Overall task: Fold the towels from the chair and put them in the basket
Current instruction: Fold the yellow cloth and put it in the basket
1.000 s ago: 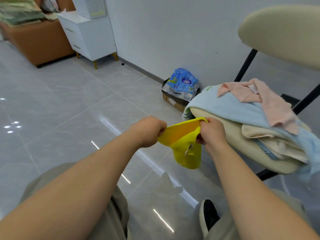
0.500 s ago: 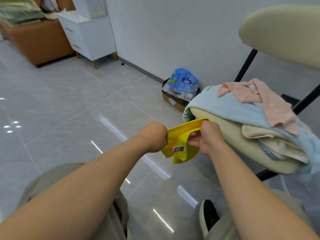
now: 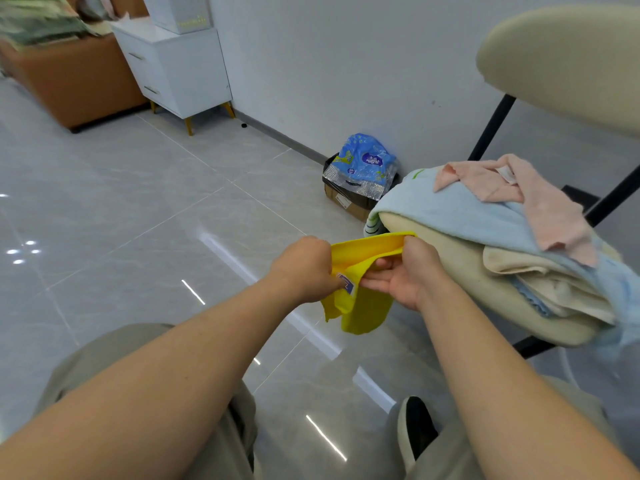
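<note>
Your left hand (image 3: 304, 268) is fisted around one yellow towel (image 3: 365, 306) and your right hand (image 3: 412, 273) pinches its top edge, just in front of the chair (image 3: 450, 261). The towel's little blue-white tag (image 3: 348, 285) is unreadable. Piled on the seat are one pink towel (image 3: 540, 202), one light-blue towel (image 3: 460, 209) and cream towels (image 3: 540, 268).

Glossy grey tile floor (image 3: 138, 209) with light glints, white wall (image 3: 346, 64), white cabinet (image 3: 180, 71) beside brown sofa (image 3: 79, 84).

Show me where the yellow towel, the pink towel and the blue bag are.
yellow towel (image 3: 367, 306), head view, hanging lower part.
pink towel (image 3: 550, 216), head view, middle of the cloth.
blue bag (image 3: 367, 162), head view, printed front.
</note>
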{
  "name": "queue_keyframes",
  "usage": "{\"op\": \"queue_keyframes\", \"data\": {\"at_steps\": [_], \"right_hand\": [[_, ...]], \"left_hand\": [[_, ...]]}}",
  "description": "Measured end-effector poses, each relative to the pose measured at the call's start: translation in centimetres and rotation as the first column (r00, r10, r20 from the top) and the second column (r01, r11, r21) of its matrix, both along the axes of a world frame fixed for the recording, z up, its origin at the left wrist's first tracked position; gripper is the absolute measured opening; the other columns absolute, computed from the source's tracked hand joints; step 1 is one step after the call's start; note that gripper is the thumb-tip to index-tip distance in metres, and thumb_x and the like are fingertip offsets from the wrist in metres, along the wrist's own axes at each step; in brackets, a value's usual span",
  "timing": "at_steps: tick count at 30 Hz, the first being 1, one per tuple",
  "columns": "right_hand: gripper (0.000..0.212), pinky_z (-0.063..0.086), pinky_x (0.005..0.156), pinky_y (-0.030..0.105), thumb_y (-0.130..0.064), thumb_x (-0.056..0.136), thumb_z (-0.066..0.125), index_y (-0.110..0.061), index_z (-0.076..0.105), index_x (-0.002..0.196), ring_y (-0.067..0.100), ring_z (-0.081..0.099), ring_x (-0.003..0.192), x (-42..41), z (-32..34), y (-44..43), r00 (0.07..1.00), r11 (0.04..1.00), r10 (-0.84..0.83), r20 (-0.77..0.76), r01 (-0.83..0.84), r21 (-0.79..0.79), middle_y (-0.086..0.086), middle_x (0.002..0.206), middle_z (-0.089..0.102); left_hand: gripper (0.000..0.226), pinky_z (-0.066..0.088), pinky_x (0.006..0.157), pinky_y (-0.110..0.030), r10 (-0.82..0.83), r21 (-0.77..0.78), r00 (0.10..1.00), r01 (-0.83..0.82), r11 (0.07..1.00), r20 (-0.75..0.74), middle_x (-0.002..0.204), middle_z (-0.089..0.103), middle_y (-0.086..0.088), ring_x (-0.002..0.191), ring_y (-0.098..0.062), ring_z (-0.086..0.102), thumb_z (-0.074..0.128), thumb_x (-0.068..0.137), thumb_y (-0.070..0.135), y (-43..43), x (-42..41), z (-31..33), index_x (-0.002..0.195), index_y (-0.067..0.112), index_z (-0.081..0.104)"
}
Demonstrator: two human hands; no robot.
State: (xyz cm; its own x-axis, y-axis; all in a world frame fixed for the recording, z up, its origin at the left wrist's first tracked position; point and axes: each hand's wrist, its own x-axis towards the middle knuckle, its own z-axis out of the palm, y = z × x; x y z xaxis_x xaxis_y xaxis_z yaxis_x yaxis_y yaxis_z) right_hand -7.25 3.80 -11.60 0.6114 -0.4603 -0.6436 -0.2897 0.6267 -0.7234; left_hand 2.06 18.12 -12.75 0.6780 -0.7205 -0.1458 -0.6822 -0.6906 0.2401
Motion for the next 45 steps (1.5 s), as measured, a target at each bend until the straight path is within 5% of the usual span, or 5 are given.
{"op": "queue_keyframes", "data": {"at_steps": [18, 24, 31, 35, 45], "right_hand": [[0.031, 0.057, 0.067, 0.065, -0.021, 0.101, 0.041, -0.001, 0.060, 0.088, 0.054, 0.070, 0.080, -0.1, -0.3, -0.9, 0.992, 0.988, -0.081, 0.100, 0.068, 0.136, 0.011, 0.062, 0.052], [0.033, 0.059, 0.060, 0.058, -0.024, 0.101, 0.042, 0.000, 0.065, 0.104, 0.051, 0.071, 0.080, 0.0, -0.6, -0.8, 0.992, 0.988, -0.053, 0.118, 0.035, 0.151, 0.015, 0.073, 0.059], [0.037, 0.060, 0.062, 0.046, -0.027, 0.103, 0.030, -0.010, 0.055, 0.126, 0.042, 0.072, 0.081, -0.2, -1.1, -2.0, 0.991, 0.976, 0.067, -0.115, -0.089, -0.198, 0.024, 0.105, 0.065], [0.052, 0.054, 0.060, 0.035, -0.016, 0.090, 0.038, -0.022, 0.041, 0.142, 0.034, 0.071, 0.083, -0.5, -1.7, -3.2, 0.917, 0.758, 0.091, -0.388, -0.316, -0.570, 0.013, 0.117, 0.060], [0.045, 0.034, 0.043, 0.026, 0.000, 0.083, 0.031, -0.023, 0.063, 0.104, 0.027, 0.069, 0.055, -0.4, -0.9, -3.3, 0.915, 0.612, 0.072, -0.396, -0.354, -0.707, 0.004, 0.097, 0.059]], "left_hand": [[0.054, 0.049, 0.068, -0.031, -0.119, -0.191, 0.991, 0.104, 0.976, -0.065, 0.086, 0.049, 0.004, 0.080, -0.013, 0.054, 0.064, 0.073, 0.075, -0.5, -1.3, -1.4, 0.085, 0.022, 0.062], [0.009, 0.051, 0.073, -0.038, -0.087, -0.189, 0.996, 0.083, 0.978, -0.013, 0.090, 0.048, -0.001, 0.084, -0.026, 0.059, 0.058, 0.089, 0.023, -0.8, -1.3, -1.0, 0.086, 0.016, 0.061], [0.015, 0.050, 0.080, -0.041, -0.097, -0.144, 0.993, 0.107, 0.984, 0.072, 0.102, 0.059, -0.007, 0.094, -0.029, 0.058, 0.058, 0.088, 0.009, 0.1, 1.9, 1.3, 0.094, 0.015, 0.070], [0.009, 0.048, 0.082, -0.041, -0.215, -0.006, 0.971, 0.217, 0.976, 0.110, 0.103, 0.061, -0.008, 0.095, -0.029, 0.058, 0.060, 0.090, 0.010, 1.3, 3.2, 2.5, 0.089, 0.013, 0.068], [0.026, 0.047, 0.081, -0.034, -0.216, 0.051, 0.975, 0.214, 0.976, 0.044, 0.105, 0.069, -0.010, 0.094, -0.028, 0.059, 0.051, 0.099, 0.011, 2.0, 3.1, 2.4, 0.113, 0.016, 0.073]]}}
